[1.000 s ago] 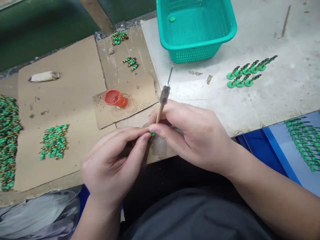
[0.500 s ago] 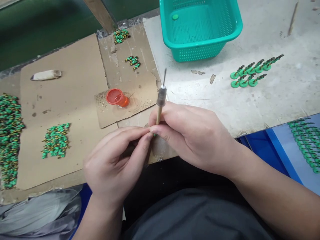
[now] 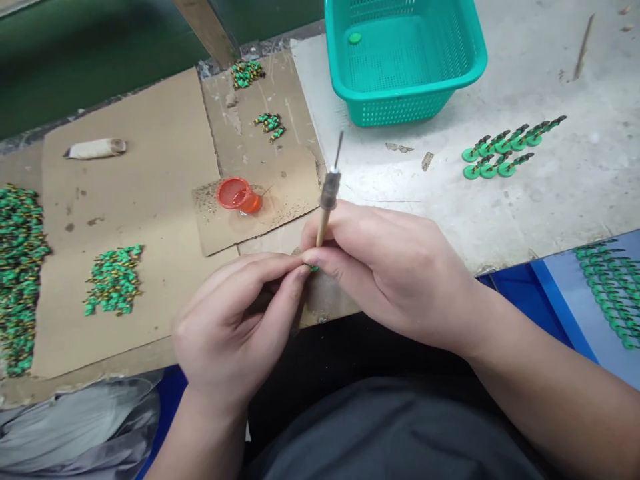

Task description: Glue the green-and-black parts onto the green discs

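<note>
The small green piece (image 3: 314,268) is right at the meeting fingertips, mostly hidden by them. The left hand (image 3: 240,327) pinches it between thumb and forefinger; the right hand (image 3: 405,280) grasps a thin-tipped tool (image 3: 329,193) by its wooden handle, with its thumb up against the piece. The metal tip points away from the piece, beyond the fingers. This one looks partway through, though I cannot tell how much of it is finished.

What seems done lies to the right of the fingers: eight or so figures on green discs (image 3: 489,171), set in two slanting rows, and many more in rows on a pale sheet (image 3: 613,290) farther right and nearer the body.

Much seems left. To the left of the fingers are a loose pile (image 3: 114,280) and, farther out, a big heap (image 3: 19,280), which is cut off by the view; beyond the fingertips are two little clusters (their place in the order is anyone's guess). A single green disc (image 3: 355,38) sits in the basket (image 3: 407,97) past the tool's tip, so few discs show there.
</note>
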A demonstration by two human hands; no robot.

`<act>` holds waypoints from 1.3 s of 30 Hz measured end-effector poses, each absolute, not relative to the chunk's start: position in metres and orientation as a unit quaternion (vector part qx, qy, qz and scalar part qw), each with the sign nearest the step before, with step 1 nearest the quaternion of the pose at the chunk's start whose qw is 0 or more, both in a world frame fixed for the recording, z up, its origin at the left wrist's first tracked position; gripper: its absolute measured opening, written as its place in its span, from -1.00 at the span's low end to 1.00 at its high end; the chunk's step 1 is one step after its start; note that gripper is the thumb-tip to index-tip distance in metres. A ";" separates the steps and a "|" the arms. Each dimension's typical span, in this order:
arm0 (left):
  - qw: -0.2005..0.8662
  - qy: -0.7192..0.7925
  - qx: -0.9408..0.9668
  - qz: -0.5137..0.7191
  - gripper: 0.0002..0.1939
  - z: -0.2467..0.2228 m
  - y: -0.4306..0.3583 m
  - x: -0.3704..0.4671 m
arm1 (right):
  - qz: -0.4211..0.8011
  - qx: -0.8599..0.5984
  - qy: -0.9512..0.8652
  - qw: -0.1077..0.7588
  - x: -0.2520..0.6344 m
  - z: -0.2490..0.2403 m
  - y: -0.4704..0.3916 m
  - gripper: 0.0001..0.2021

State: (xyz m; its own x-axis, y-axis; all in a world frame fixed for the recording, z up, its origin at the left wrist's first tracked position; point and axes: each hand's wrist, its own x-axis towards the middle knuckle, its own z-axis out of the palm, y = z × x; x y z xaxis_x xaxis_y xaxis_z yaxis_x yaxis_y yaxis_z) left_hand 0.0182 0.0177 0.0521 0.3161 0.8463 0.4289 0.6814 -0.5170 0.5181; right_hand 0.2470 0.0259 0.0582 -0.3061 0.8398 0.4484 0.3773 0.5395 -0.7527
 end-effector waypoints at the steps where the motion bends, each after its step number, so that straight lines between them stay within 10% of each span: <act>1: 0.122 0.477 0.801 0.341 -0.74 0.052 0.018 0.018 | 0.265 -0.398 -0.764 0.433 0.247 0.058 0.026 -0.82; 39: 0.165 0.463 0.798 0.348 -0.75 0.054 0.023 0.020 | 0.274 -0.417 -0.726 0.474 0.257 0.057 0.025 -0.88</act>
State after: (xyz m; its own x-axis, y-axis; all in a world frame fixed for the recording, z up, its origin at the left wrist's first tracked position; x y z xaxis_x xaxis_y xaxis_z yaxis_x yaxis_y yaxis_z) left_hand 0.0202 0.0226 0.0540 0.3282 0.8545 0.4027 0.6241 -0.5161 0.5866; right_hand 0.2574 0.0248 0.0570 -0.2037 0.8643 0.4598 0.3455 0.5029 -0.7922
